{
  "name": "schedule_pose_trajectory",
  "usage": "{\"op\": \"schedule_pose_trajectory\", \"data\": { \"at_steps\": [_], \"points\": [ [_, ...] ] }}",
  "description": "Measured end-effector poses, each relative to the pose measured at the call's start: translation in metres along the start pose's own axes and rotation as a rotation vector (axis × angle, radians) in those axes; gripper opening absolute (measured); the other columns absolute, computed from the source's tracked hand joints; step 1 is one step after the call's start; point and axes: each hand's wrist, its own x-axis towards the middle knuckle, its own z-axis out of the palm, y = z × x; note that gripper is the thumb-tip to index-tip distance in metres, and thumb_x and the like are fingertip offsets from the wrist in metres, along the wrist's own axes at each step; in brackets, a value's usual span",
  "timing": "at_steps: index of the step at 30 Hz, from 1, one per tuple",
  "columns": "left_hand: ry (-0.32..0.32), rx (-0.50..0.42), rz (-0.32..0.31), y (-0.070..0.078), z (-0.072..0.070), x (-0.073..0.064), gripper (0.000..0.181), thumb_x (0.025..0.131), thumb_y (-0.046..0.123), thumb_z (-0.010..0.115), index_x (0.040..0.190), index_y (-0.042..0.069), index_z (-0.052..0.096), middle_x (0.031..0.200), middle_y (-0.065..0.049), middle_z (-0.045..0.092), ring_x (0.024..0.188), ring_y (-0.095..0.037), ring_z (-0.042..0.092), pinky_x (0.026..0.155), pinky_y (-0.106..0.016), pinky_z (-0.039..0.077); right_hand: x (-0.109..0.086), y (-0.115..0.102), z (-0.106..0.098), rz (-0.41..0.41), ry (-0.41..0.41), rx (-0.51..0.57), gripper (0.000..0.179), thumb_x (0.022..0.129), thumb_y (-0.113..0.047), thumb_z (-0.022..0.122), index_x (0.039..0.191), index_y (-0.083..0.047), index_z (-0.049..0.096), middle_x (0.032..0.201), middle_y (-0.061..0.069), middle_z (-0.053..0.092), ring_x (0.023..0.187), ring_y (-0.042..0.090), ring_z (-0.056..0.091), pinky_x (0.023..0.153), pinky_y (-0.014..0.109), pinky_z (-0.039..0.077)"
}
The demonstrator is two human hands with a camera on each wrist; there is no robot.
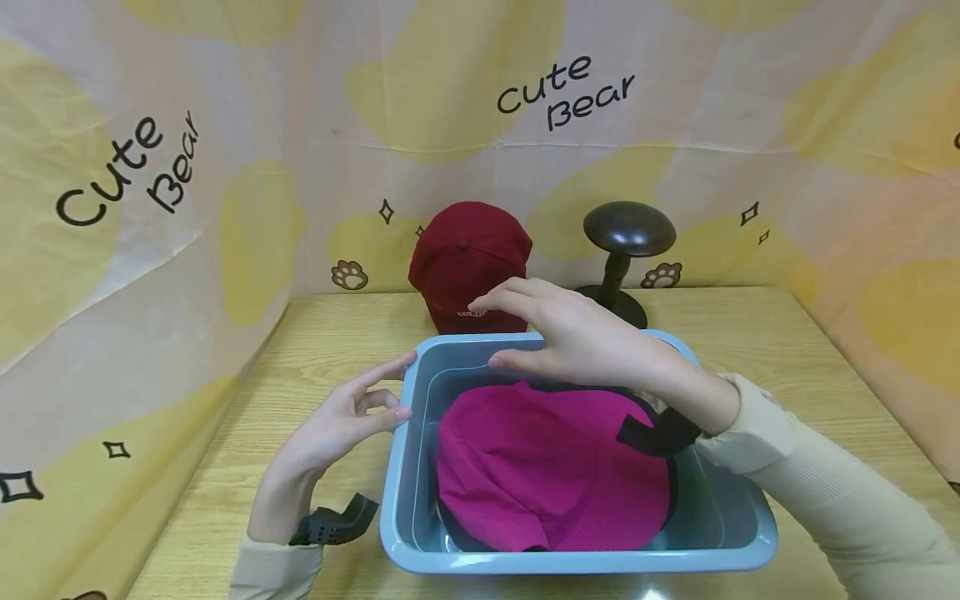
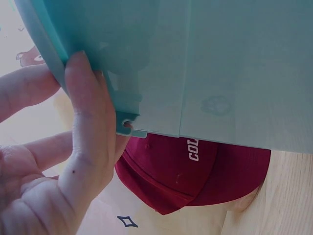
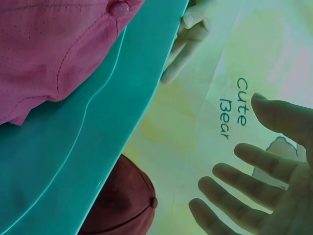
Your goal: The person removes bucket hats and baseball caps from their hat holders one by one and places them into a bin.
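A blue plastic basin (image 1: 577,562) sits on the wooden table with a magenta cap (image 1: 547,467) lying inside it. My left hand (image 1: 348,425) holds the basin's left rim, thumb and fingers bent at the edge; the left wrist view shows fingertips (image 2: 80,66) against the outer wall beneath the rim. Over the basin's far side hovers my right hand (image 1: 577,329), fingers spread apart and nothing in them, as the right wrist view shows too. Behind the basin stands a dark red cap (image 1: 472,250) with white lettering, its lower part hidden.
To the right of the red cap is a black stand (image 1: 630,229) with a rounded top, partly covered by my right hand. A printed cloth (image 1: 450,100) hangs along the back and sides of the wooden table (image 1: 322,333).
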Motion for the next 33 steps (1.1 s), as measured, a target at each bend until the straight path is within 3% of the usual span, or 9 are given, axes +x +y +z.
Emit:
{"op": "schedule_pose_trajectory", "data": {
  "at_steps": [7, 14, 33],
  "points": [
    [-0.005, -0.004, 0.005, -0.001, -0.001, -0.001, 0.062, 0.092, 0.014, 0.062, 0.149, 0.017, 0.036, 0.138, -0.014, 0.041, 0.085, -0.012, 0.064, 0.087, -0.033, 0.049, 0.008, 0.000, 0.000, -0.006, 0.054, 0.004, 0.053, 0.087, -0.033, 0.070, 0.135, -0.020, 0.052, 0.128, -0.005, 0.055, 0.102, 0.011, 0.054, 0.084, 0.031, 0.049],
    [-0.007, 0.001, 0.007, -0.002, -0.003, -0.003, 0.062, 0.092, 0.015, 0.063, 0.149, 0.018, 0.037, 0.138, -0.015, 0.042, 0.085, -0.013, 0.065, 0.087, -0.035, 0.049, 0.021, 0.003, 0.000, -0.023, 0.121, 0.001, 0.050, 0.087, -0.031, 0.070, 0.133, -0.018, 0.054, 0.127, -0.002, 0.057, 0.117, 0.015, 0.052, 0.096, 0.037, 0.047],
    [-0.012, -0.015, 0.003, -0.002, -0.007, -0.006, 0.063, 0.092, 0.014, 0.063, 0.149, 0.018, 0.037, 0.140, -0.012, 0.040, 0.086, -0.011, 0.063, 0.086, -0.031, 0.050, 0.055, 0.017, -0.004, 0.010, 0.191, 0.013, 0.045, 0.089, -0.024, 0.068, 0.131, -0.015, 0.056, 0.131, 0.001, 0.055, 0.123, 0.016, 0.050, 0.102, 0.037, 0.044]
  ]
}}
